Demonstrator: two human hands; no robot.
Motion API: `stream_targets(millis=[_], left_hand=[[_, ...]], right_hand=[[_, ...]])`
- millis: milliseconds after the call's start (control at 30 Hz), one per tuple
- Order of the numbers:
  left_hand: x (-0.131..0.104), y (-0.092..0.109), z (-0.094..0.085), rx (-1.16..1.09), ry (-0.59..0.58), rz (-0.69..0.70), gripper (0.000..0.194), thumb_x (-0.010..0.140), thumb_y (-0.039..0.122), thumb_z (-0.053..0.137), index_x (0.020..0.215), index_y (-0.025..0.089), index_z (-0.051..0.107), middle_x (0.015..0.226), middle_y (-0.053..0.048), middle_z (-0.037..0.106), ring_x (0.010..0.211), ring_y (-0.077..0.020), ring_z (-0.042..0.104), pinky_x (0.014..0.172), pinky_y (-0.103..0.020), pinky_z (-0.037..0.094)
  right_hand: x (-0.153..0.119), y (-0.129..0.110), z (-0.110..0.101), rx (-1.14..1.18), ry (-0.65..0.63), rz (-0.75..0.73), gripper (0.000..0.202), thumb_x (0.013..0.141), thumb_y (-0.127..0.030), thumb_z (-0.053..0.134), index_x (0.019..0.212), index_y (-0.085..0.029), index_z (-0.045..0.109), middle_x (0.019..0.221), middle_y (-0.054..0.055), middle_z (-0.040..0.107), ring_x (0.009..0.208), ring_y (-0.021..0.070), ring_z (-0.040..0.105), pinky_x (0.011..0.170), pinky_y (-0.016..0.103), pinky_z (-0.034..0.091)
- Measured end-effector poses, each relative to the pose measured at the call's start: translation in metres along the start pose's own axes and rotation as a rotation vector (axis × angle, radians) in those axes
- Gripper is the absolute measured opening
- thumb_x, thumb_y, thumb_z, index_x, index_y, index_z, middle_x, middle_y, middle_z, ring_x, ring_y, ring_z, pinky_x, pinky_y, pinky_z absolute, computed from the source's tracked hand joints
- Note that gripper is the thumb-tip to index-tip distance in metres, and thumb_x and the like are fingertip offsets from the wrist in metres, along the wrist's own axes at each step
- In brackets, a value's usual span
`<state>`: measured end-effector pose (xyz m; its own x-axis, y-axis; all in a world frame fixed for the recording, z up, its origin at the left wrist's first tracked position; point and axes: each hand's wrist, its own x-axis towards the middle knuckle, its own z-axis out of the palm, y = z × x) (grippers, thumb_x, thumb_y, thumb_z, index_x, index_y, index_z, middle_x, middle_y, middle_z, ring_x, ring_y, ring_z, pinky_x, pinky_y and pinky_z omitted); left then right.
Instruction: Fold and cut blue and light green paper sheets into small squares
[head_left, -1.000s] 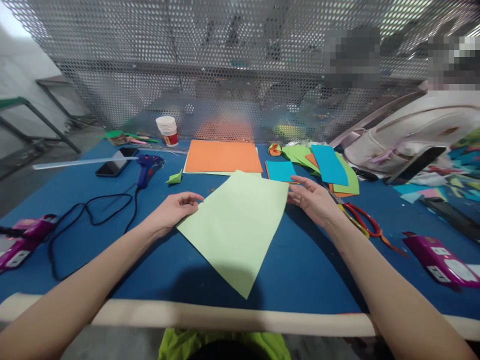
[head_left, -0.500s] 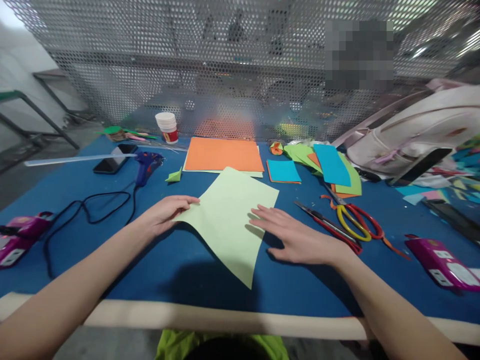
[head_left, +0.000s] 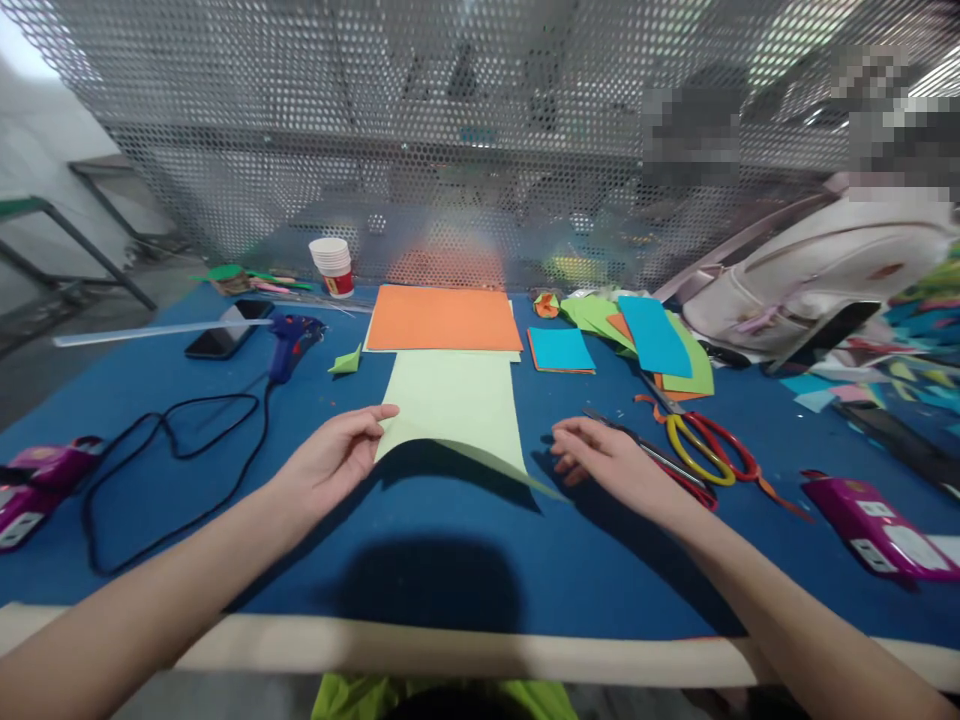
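Note:
My left hand (head_left: pixel 341 450) pinches the left edge of a pale green sheet (head_left: pixel 457 400), whose near part curls up off the blue table. The sheet's far edge lies against a stack with orange paper (head_left: pixel 446 318) on top. To the right of the sheet, my right hand (head_left: pixel 600 455) hovers with curled fingers, apart from the paper; whether anything is between its fingers cannot be made out. Just beyond it lie a red-handled cutting tool (head_left: pixel 686 482) and scissors with red and yellow handles (head_left: pixel 701 452).
A blue glue gun (head_left: pixel 289 345) with a cable, a phone (head_left: pixel 225 335) and stacked cups (head_left: pixel 331 265) stand at left. Blue squares (head_left: pixel 561 349), green scraps (head_left: pixel 600 318) and a pale bag (head_left: pixel 810 270) are at right. Purple power strips (head_left: pixel 881 525) lie on both sides.
The pale green sheet has turned straighter, and its near part is now lifted in a curl. My right hand has moved right, off the sheet, and its fingers have curled.

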<state>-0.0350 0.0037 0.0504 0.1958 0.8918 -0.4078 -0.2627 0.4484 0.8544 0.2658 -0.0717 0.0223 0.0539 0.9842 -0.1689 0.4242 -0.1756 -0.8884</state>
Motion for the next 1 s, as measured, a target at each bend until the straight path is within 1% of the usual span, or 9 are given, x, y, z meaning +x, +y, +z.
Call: stream_targets(millis=[133,233,400,467,567,633,767,900,1000], left_hand=[[-0.022,-0.015,0.016,-0.127,-0.012,-0.096,0.028,0.059,0.002,0.058,0.083,0.016,0.063,0.075,-0.001,0.067,0.063,-0.0105,0.066,0.062,-0.017,0.058],[-0.039,-0.030,0.024,-0.039,-0.121,-0.146,0.023,0.057,0.009,0.066,0.078,0.018,0.064,0.072,-0.001,0.068,0.062,-0.0112,0.065,0.061,-0.019,0.056],[-0.047,-0.030,0.010,0.673,-0.551,-0.308,0.024,0.067,0.028,0.064,0.089,0.019,0.069,0.072,0.000,0.066,0.059,-0.0150,0.064,0.051,-0.024,0.052],[-0.037,-0.017,-0.002,1.034,-0.655,-0.159,0.027,0.077,0.037,0.058,0.092,0.019,0.071,0.075,-0.001,0.067,0.061,-0.0162,0.064,0.052,-0.025,0.050],[-0.005,0.003,-0.015,1.298,-0.386,0.443,0.035,0.084,0.040,0.049,0.102,0.019,0.070,0.106,-0.008,0.070,0.096,-0.0226,0.066,0.086,-0.033,0.052],[0.022,0.010,-0.018,1.300,-0.229,0.603,0.046,0.084,0.040,0.049,0.121,0.017,0.063,0.127,-0.012,0.063,0.111,-0.0264,0.061,0.095,-0.038,0.049],[0.067,0.007,-0.013,1.085,-0.221,0.465,0.070,0.071,0.034,0.064,0.137,0.014,0.050,0.134,-0.015,0.060,0.113,-0.0260,0.062,0.091,-0.036,0.051],[0.083,-0.003,-0.009,1.041,-0.281,0.428,0.029,0.071,0.029,0.061,0.094,0.014,0.070,0.081,-0.005,0.073,0.070,-0.0169,0.065,0.065,-0.028,0.051],[0.086,-0.012,-0.008,1.013,-0.229,0.501,0.014,0.073,0.027,0.058,0.075,0.016,0.066,0.070,-0.001,0.068,0.063,-0.0131,0.059,0.060,-0.025,0.046]], right_hand=[[-0.003,-0.001,0.003,0.588,-0.303,0.374,0.051,0.084,-0.062,0.057,0.105,-0.016,0.064,0.095,0.014,0.074,0.082,0.0254,0.074,0.075,0.040,0.061],[0.000,-0.001,0.006,0.643,-0.297,0.410,0.042,0.082,-0.054,0.064,0.100,-0.016,0.068,0.094,0.012,0.076,0.082,0.0233,0.074,0.077,0.036,0.060],[0.014,0.008,-0.012,0.448,-0.219,0.327,0.038,0.066,-0.034,0.083,0.096,-0.015,0.070,0.086,0.007,0.077,0.070,0.0199,0.072,0.064,0.028,0.056],[0.018,0.011,-0.024,0.310,-0.252,0.282,0.041,0.069,-0.039,0.081,0.100,-0.015,0.070,0.086,0.006,0.077,0.071,0.0203,0.071,0.063,0.029,0.055],[0.019,0.015,-0.037,0.135,-0.335,0.230,0.045,0.074,-0.049,0.075,0.103,-0.015,0.070,0.089,0.006,0.076,0.074,0.0216,0.070,0.064,0.031,0.054],[0.019,0.016,-0.040,0.078,-0.375,0.197,0.046,0.075,-0.052,0.071,0.105,-0.016,0.070,0.092,0.005,0.075,0.076,0.0213,0.069,0.066,0.031,0.053],[0.020,0.016,-0.041,-0.085,-0.417,0.094,0.043,0.079,-0.056,0.065,0.096,-0.016,0.071,0.080,0.001,0.069,0.068,0.0162,0.061,0.061,0.028,0.046],[0.025,0.008,-0.047,-0.410,-0.369,-0.057,0.036,0.080,-0.052,0.060,0.073,-0.017,0.066,0.062,-0.003,0.053,0.057,0.0122,0.047,0.052,0.025,0.036],[0.033,-0.002,-0.047,-0.551,-0.243,-0.142,0.031,0.078,-0.046,0.059,0.065,-0.018,0.060,0.058,-0.004,0.048,0.056,0.0119,0.043,0.049,0.024,0.032]])
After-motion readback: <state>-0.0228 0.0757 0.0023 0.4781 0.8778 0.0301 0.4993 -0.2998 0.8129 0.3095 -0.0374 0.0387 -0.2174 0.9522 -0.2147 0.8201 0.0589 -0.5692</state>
